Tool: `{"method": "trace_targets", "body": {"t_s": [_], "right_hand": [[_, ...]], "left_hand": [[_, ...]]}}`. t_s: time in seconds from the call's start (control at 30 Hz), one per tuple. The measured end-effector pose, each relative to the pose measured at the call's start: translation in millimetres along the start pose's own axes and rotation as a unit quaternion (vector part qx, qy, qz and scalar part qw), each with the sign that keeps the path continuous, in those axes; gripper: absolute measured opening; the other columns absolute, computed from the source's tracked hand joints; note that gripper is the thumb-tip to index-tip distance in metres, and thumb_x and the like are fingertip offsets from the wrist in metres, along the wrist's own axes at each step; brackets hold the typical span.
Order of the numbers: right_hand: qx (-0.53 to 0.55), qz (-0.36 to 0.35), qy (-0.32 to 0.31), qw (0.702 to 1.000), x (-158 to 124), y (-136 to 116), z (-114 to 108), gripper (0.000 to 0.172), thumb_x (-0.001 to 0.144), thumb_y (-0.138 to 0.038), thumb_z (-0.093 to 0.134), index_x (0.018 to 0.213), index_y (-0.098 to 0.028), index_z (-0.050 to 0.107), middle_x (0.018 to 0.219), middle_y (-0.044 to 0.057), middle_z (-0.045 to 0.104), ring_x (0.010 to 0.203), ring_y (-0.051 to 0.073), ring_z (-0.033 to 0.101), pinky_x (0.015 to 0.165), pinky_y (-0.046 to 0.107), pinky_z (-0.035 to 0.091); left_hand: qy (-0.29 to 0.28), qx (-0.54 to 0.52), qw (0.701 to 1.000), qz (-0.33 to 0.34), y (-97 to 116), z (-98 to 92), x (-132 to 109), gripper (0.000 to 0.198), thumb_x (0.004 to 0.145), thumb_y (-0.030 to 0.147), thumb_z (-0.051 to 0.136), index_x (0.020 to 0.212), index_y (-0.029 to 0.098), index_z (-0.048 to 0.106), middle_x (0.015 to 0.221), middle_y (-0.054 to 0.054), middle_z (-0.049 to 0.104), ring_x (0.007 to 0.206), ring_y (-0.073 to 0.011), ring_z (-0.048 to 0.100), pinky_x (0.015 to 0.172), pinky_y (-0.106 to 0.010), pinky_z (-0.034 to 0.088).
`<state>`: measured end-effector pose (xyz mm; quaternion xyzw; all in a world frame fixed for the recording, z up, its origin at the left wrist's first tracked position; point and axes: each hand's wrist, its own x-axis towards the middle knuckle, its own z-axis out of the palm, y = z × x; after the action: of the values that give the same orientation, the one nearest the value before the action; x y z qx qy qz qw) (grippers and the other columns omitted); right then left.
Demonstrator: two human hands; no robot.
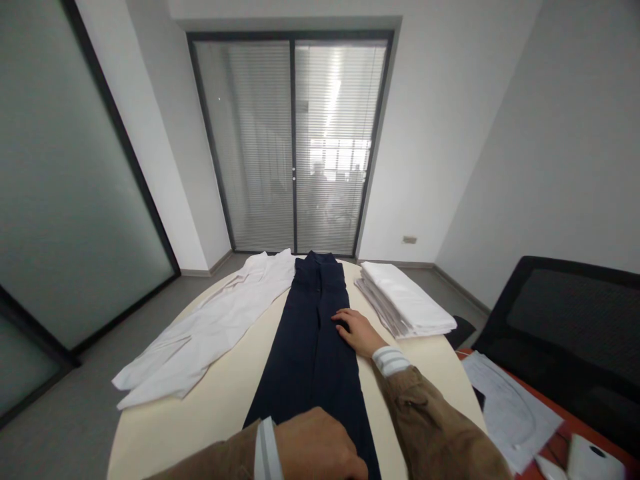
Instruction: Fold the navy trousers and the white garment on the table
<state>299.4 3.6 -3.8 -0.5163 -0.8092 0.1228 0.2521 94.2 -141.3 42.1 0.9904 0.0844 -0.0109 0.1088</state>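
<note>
Dark navy trousers (310, 347) lie lengthwise down the middle of a round cream table (220, 413), flat and folded along their length. My right hand (356, 332) rests on their right edge, its fingers on the fabric and nothing held. My left hand (316, 443) sits on the trousers near the near edge of the table, its fingers partly cut off by the frame. To the left lies a spread white shirt (210, 327), and to the right a stack of folded white garments (403, 300). Neither hand touches these.
At the right stand a black mesh chair back (565, 313) and an orange desk edge (565, 413) bearing white pattern papers (510, 410) and a white object (590, 460). Ahead is a glass door with blinds (293, 147). A frosted glass wall (75, 200) runs along the left.
</note>
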Motion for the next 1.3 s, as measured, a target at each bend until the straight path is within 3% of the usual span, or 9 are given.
{"method": "trace_targets", "body": {"t_s": [0.23, 0.4, 0.5, 0.6, 0.73, 0.9, 1.0, 1.17, 1.3], "right_hand": [[-0.033, 0.005, 0.0, 0.999, 0, -6, -4, 0.02, 0.091, -0.026, 0.056, 0.105, -0.021, 0.068, 0.112, 0.008, 0.065, 0.108, 0.023, 0.058, 0.098, 0.038, 0.043], [-0.095, -0.045, 0.015, 0.994, 1, -15, -6, 0.043, 0.092, -0.024, 0.052, 0.134, -0.027, 0.057, 0.132, 0.009, 0.057, 0.124, 0.026, 0.049, 0.108, 0.047, 0.033], [-0.084, -0.104, -0.004, 0.991, 5, -25, -4, 0.055, 0.094, -0.019, 0.045, 0.147, -0.031, 0.042, 0.136, 0.008, 0.053, 0.123, 0.023, 0.049, 0.105, 0.04, 0.037], [-0.109, -0.086, -0.025, 0.99, 11, -34, 1, 0.047, 0.096, -0.02, 0.044, 0.142, -0.028, 0.05, 0.116, 0.009, 0.061, 0.104, 0.022, 0.055, 0.093, 0.035, 0.043], [-0.147, -0.063, -0.032, 0.987, 19, -40, 6, 0.032, 0.098, -0.019, 0.042, 0.116, -0.024, 0.068, 0.103, 0.009, 0.066, 0.1, 0.023, 0.057, 0.089, 0.036, 0.042], [-0.072, -0.076, -0.019, 0.994, 19, -36, 14, 0.045, 0.099, -0.022, 0.041, 0.144, -0.027, 0.047, 0.133, 0.008, 0.061, 0.12, 0.022, 0.054, 0.102, 0.038, 0.039], [-0.052, -0.067, -0.066, 0.994, 15, -28, 21, 0.053, 0.1, -0.035, 0.04, 0.152, -0.029, 0.034, 0.152, 0.006, 0.044, 0.139, 0.026, 0.038, 0.114, 0.048, 0.029], [-0.052, -0.034, -0.13, 0.99, 10, -19, 23, 0.06, 0.097, -0.056, 0.04, 0.152, -0.036, 0.032, 0.162, 0.003, 0.026, 0.149, 0.032, 0.019, 0.118, 0.058, 0.014], [-0.092, -0.005, -0.103, 0.99, 4, -20, 10, 0.059, 0.094, -0.058, 0.046, 0.146, -0.03, 0.044, 0.155, 0.009, 0.038, 0.143, 0.034, 0.03, 0.114, 0.053, 0.026]], "left_hand": [[0.041, 0.009, 0.995, 0.086, -3, 21.2, 7, 0.007, 0.095, 0.023, 0.058, 0.089, 0.023, 0.061, 0.091, 0.002, 0.072, 0.08, -0.0127, 0.066, 0.049, -0.027, 0.04], [0.024, -0.053, 0.995, 0.082, -10, 29.5, 7, 0.006, 0.094, 0.023, 0.057, 0.09, 0.024, 0.061, 0.098, 0.0, 0.072, 0.086, -0.0154, 0.068, 0.052, -0.026, 0.042], [-0.018, -0.13, 0.988, 0.079, -13, 20.8, -1, 0.008, 0.091, 0.023, 0.059, 0.084, 0.024, 0.063, 0.091, 0.0, 0.073, 0.083, -0.0168, 0.07, 0.053, -0.024, 0.042], [-0.05, -0.209, 0.976, 0.045, -18, 2.5, -12, 0.014, 0.085, 0.018, 0.064, 0.094, 0.026, 0.069, 0.087, 0.002, 0.074, 0.079, -0.0172, 0.072, 0.055, -0.021, 0.044], [0.025, -0.295, 0.955, 0.002, -24, -12.4, -18, 0.029, 0.087, 0.031, 0.067, 0.115, 0.024, 0.069, 0.095, -0.001, 0.075, 0.084, -0.0146, 0.071, 0.073, -0.019, 0.05], [0.062, -0.246, 0.967, -0.009, -29, -6.6, -14, 0.031, 0.085, 0.044, 0.07, 0.111, 0.027, 0.072, 0.097, -0.002, 0.075, 0.083, -0.0152, 0.069, 0.075, -0.021, 0.05], [0.089, -0.218, 0.97, -0.06, -36, -9.2, -17, 0.024, 0.087, 0.039, 0.069, 0.105, 0.025, 0.073, 0.098, -0.002, 0.074, 0.088, -0.0157, 0.067, 0.081, -0.023, 0.049], [0.084, -0.167, 0.977, -0.102, -50, -11.7, -27, 0.029, 0.076, 0.044, 0.079, 0.098, 0.026, 0.073, 0.106, -0.002, 0.07, 0.099, -0.02, 0.062, 0.089, -0.03, 0.044], [0.07, -0.175, 0.981, -0.053, -51, -6.9, -28, 0.027, 0.078, 0.049, 0.076, 0.092, 0.026, 0.073, 0.095, 0.0, 0.072, 0.095, -0.0187, 0.062, 0.089, -0.031, 0.04]]}}
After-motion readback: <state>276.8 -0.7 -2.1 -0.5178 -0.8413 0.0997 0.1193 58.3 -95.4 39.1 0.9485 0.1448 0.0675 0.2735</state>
